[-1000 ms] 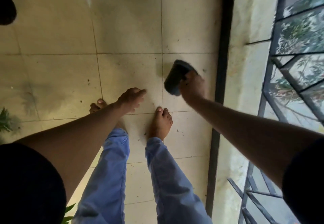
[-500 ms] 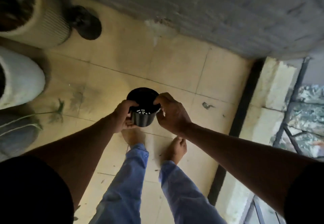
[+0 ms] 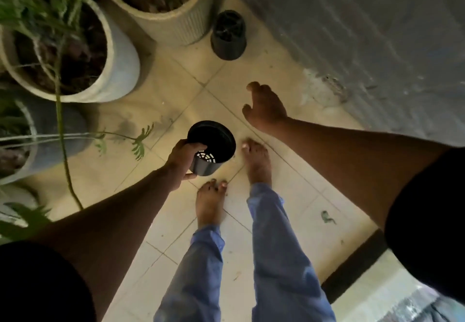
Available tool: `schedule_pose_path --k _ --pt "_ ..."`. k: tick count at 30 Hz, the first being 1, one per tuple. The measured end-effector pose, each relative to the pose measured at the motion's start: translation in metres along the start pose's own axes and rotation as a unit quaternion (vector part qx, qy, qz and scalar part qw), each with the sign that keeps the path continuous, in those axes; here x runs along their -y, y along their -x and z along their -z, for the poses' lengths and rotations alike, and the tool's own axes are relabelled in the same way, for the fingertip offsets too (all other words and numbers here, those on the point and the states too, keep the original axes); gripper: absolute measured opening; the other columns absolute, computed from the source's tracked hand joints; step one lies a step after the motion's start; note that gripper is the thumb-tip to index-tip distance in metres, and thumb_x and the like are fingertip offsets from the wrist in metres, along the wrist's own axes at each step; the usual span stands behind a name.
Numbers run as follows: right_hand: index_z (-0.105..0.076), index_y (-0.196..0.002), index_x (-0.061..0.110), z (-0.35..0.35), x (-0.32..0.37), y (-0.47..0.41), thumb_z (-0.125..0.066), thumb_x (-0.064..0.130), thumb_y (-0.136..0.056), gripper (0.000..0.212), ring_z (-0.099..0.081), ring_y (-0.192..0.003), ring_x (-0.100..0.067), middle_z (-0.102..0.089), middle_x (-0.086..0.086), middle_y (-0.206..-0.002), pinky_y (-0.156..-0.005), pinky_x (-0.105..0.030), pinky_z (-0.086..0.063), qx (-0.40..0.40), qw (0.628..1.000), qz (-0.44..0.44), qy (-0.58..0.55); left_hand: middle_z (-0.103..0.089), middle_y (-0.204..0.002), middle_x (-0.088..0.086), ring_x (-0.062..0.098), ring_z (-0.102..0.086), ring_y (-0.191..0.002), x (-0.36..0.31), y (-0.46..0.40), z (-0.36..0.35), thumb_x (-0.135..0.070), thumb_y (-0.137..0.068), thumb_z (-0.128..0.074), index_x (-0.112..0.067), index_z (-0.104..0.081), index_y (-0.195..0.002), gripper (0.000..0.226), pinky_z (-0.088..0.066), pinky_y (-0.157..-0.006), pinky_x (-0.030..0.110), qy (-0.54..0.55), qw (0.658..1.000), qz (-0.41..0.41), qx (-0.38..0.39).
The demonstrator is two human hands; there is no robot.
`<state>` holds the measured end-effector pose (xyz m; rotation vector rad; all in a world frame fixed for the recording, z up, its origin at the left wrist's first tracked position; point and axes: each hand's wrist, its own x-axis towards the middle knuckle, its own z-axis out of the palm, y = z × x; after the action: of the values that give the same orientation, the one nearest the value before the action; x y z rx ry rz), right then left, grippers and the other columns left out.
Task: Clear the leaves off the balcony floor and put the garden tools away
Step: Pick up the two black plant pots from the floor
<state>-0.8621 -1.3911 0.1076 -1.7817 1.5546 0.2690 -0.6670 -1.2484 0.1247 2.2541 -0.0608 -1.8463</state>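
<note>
Head view. The landmark is the empty black nursery pot (image 3: 212, 146), held above the tiled balcony floor (image 3: 289, 190) ahead of the person's bare feet.

Left hand (image 3: 182, 161): fingers and thumb curled round the near side wall of the empty black nursery pot, gripping it. The pot is tilted, mouth turned up and away from the person; the slotted drain base shows through the open mouth. Its long axis runs from the gripping hand up and away toward the far planters.

Right hand (image 3: 264, 106): to the right of and beyond the held pot, apart from it, fingers spread and loosely bent, holding nothing. It hangs over bare tile.

A second black pot (image 3: 229, 36) stands on the floor well beyond the held pot, slightly to its right, just beside the ribbed beige planter (image 3: 163, 9). A white planter (image 3: 75, 52) with soil and green fronds stands beyond and left of the held pot.

Judgement: the coming move is probably to stow the held pot with the second black pot. That target lies straight ahead of both hands; the free right hand is nearer to it, the loaded left hand farther.

A small green leaf scrap (image 3: 325, 217) lies on the tile to the near right of the held pot, uncollected.
</note>
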Motion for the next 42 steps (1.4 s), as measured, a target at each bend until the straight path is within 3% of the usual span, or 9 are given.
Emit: schedule_pose_path --k 8,10,12,15,22,30,38,40,42 --pt "-0.014 -0.163 0.024 0.022 0.036 -0.142 -0.069 0.037 -0.091 0.091 -0.023 -0.148 -0.043 -0.012 -0.021 -0.167 -0.112 -0.052 -0.039 -0.081 0.984 0.094 0.130 -0.065 -0.115 0.001 0.029 -0.062 -0.113 -0.011 -0.049 -0.012 -0.044 -0.068 -0.069 -0.030 -0.061 -0.118 0.052 -0.061 -0.082 0.045 0.193 0.980 -0.043 -0.007" --pt "-0.008 -0.164 0.032 -0.031 -0.001 -0.186 -0.081 0.049 -0.075 0.116 -0.019 -0.151 -0.042 -0.010 -0.016 -0.168 -0.113 -0.058 -0.037 -0.013 0.980 0.075 0.185 -0.065 -0.116 0.001 0.028 -0.064 -0.110 -0.012 -0.058 -0.017 -0.046 -0.070 -0.066 -0.032 -0.061 -0.115 0.047 -0.060 -0.088 0.050 0.223 0.973 -0.053 0.000" --pt "0.000 -0.158 0.055 -0.149 -0.097 -0.216 -0.082 0.076 -0.054 0.134 -0.028 -0.150 -0.037 -0.026 -0.004 -0.165 -0.108 -0.067 -0.038 0.028 0.997 0.049 0.060 -0.066 -0.115 0.001 0.028 -0.065 -0.109 -0.011 -0.065 -0.021 -0.045 -0.076 -0.066 -0.032 -0.061 -0.113 0.040 -0.059 -0.091 0.051 0.241 0.969 -0.057 0.002" --pt "-0.042 -0.142 0.043 -0.270 -0.163 -0.114 -0.045 0.047 -0.104 0.038 -0.058 -0.116 -0.026 -0.058 -0.001 -0.130 -0.092 -0.050 -0.050 -0.011 0.997 -0.037 -0.060 -0.066 -0.112 0.000 0.028 -0.065 -0.109 -0.003 -0.077 -0.026 -0.035 -0.095 -0.062 -0.030 -0.061 -0.115 0.021 -0.058 -0.093 0.053 0.254 0.965 -0.058 -0.010" --pt "-0.057 -0.110 0.020 -0.213 -0.103 -0.047 -0.052 0.012 -0.101 0.012 -0.058 -0.086 -0.024 -0.061 -0.005 -0.103 -0.073 -0.038 -0.046 -0.062 0.971 -0.174 -0.151 -0.064 -0.124 0.004 0.030 -0.062 -0.113 0.010 -0.083 -0.030 -0.034 -0.099 -0.057 -0.024 -0.057 -0.131 0.034 -0.060 -0.087 0.045 0.259 0.965 -0.044 -0.018" --pt "-0.055 -0.116 0.017 -0.214 -0.111 -0.061 -0.045 0.009 -0.103 0.019 -0.059 -0.095 -0.026 -0.062 -0.009 -0.116 -0.079 -0.040 -0.047 -0.239 0.967 -0.068 -0.059 -0.062 -0.124 0.005 0.028 -0.061 -0.111 0.022 -0.070 -0.029 -0.037 -0.099 -0.057 -0.025 -0.055 -0.130 0.033 -0.059 -0.087 0.044 0.264 0.964 -0.020 -0.007" --pt "-0.052 -0.119 0.022 -0.222 -0.107 -0.047 -0.050 0.007 -0.098 0.026 -0.066 -0.094 -0.030 -0.064 -0.010 -0.114 -0.077 -0.041 -0.047 -0.090 0.994 -0.038 -0.055 -0.062 -0.119 0.006 0.028 -0.059 -0.107 0.028 0.003 -0.006 -0.034 -0.099 -0.059 -0.025 -0.055 -0.122 0.026 -0.053 -0.081 0.038 0.306 0.951 0.008 -0.029" --pt "-0.044 -0.123 0.024 -0.135 -0.046 -0.062 -0.057 0.010 -0.097 0.032 -0.069 -0.092 -0.036 -0.064 -0.014 -0.109 -0.073 -0.044 -0.048 -0.014 0.999 -0.043 -0.030 -0.065 -0.115 0.005 0.025 -0.061 -0.099 0.036 0.030 0.003 -0.033 -0.099 -0.060 -0.024 -0.057 -0.120 0.024 -0.053 -0.076 0.034 0.310 0.950 0.010 -0.036" --pt "-0.035 -0.136 0.022 -0.016 0.037 -0.081 -0.081 0.042 -0.082 0.074 -0.063 -0.112 -0.033 -0.057 -0.011 -0.121 -0.084 -0.046 -0.053 0.033 0.986 -0.061 0.153 -0.065 -0.112 0.005 0.025 -0.062 -0.098 0.045 0.056 0.010 -0.032 -0.099 -0.061 -0.022 -0.057 -0.125 0.028 -0.053 -0.070 0.032 0.312 0.949 0.016 -0.046"
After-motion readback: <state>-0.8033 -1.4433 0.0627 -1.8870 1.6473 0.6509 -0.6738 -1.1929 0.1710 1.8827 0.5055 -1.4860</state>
